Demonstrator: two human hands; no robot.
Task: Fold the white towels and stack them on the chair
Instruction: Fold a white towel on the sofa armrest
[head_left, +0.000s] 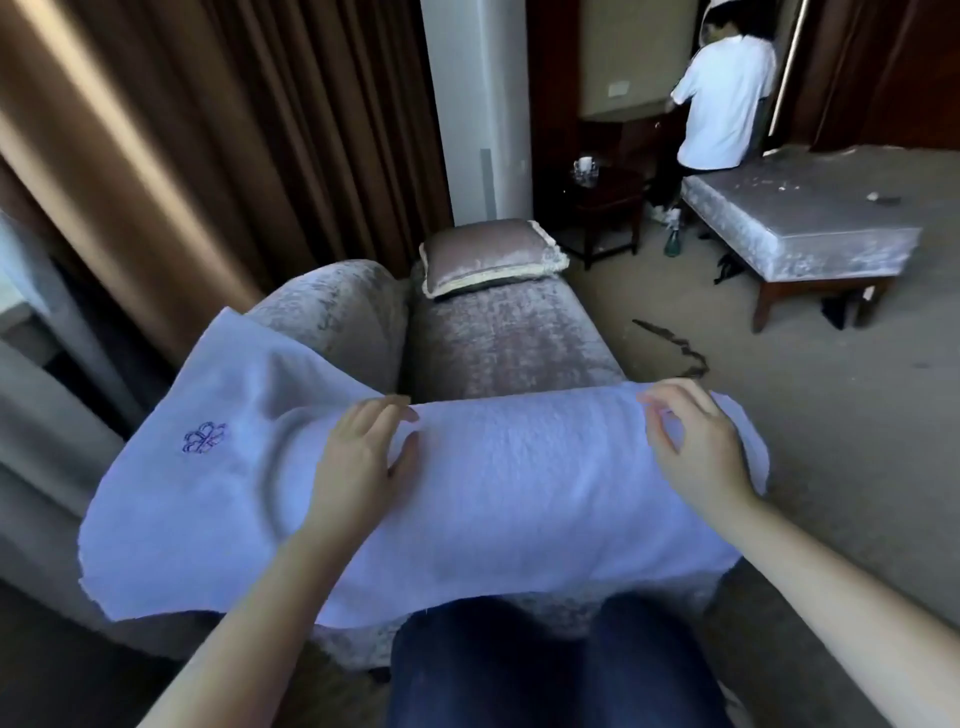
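Two hands work a white towel (493, 499) draped across the near end of the chair (509, 338). The left hand (363, 457) rests flat on it, fingers loosely spread. The right hand (696, 441) pinches its far edge between thumb and fingertips. The towel's left part overhangs the armrest (337, 306), and that weight could pull the fold crooked.

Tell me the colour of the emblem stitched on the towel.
Purplish blue, on the white towel; the emblem shows clearly in the head view.
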